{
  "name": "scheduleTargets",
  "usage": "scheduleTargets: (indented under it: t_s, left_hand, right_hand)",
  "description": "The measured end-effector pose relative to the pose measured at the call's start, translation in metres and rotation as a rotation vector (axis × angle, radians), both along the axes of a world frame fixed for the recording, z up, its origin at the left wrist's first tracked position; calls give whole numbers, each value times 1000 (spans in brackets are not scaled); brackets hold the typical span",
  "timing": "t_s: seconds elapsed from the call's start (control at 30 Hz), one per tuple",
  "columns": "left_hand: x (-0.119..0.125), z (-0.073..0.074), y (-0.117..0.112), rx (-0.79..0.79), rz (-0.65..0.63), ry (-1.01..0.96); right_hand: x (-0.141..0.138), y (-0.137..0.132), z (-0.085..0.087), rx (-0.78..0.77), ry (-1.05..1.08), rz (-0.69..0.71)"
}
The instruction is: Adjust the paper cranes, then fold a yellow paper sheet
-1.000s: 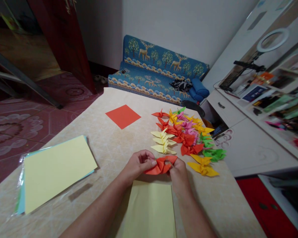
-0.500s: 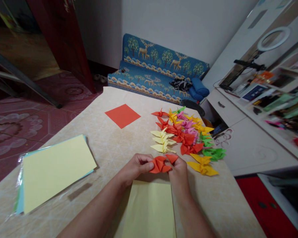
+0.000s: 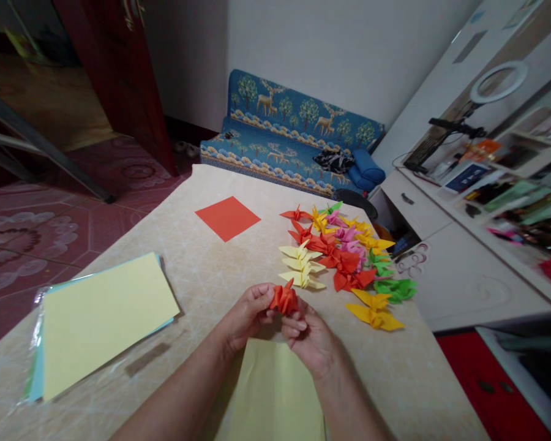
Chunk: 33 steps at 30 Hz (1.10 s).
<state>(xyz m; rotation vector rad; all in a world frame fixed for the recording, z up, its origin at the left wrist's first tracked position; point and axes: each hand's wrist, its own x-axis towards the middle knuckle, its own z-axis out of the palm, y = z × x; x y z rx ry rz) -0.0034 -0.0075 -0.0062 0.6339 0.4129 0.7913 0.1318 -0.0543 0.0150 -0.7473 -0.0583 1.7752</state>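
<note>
Between both hands is a red-orange paper crane (image 3: 284, 299), held a little above the table. My left hand (image 3: 250, 312) pinches its left side with thumb and fingers. From the right and below, my right hand (image 3: 310, 334) closes on it with curled fingers. Beneath my hands lies a pale yellow paper sheet (image 3: 275, 392) with a crease. Just beyond, several pale yellow cranes (image 3: 303, 264) sit in a row. Red cranes (image 3: 344, 260) and a yellow-orange crane (image 3: 375, 309) stand to the right, among pink and green ones.
A red paper square (image 3: 228, 218) lies flat toward the far left of the table (image 3: 202, 275). At the left is a stack of coloured paper (image 3: 110, 324) in a clear wrapper. Behind stands a blue patterned sofa (image 3: 280, 135); a white cabinet (image 3: 463, 263) flanks the right.
The red-orange crane has been turned between my hands and now sits more compact, a point showing upward. My right hand has rolled palm-up and moved slightly lower and left.
</note>
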Motion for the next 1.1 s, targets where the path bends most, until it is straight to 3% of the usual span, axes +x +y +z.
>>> scheduleTargets:
  t_s: [0.17, 0.3, 0.4, 0.6, 0.73, 0.9, 1.1]
  left_hand:
    - [-2, 1, 0, -85, 4, -144]
    - [-7, 6, 2, -262, 181, -268]
    - [-10, 7, 4, -360, 283, -332]
    - [-8, 3, 8, -410, 349, -299]
    - [-5, 1, 8, -437, 364, -276]
    - [-3, -2, 8, -482, 355, -282]
    - [0, -3, 8, -539, 355, -295]
  right_hand:
    - [2, 2, -2, 4, -268, 5]
    - [16, 12, 8, 104, -594, 104]
    - [31, 35, 25, 178, -747, 114]
    - [70, 128, 69, 230, -1013, -55]
    - [96, 206, 82, 216, -1175, -166]
    - [117, 287, 76, 135, -1449, -162]
    - [133, 341, 47, 148, -1772, 56]
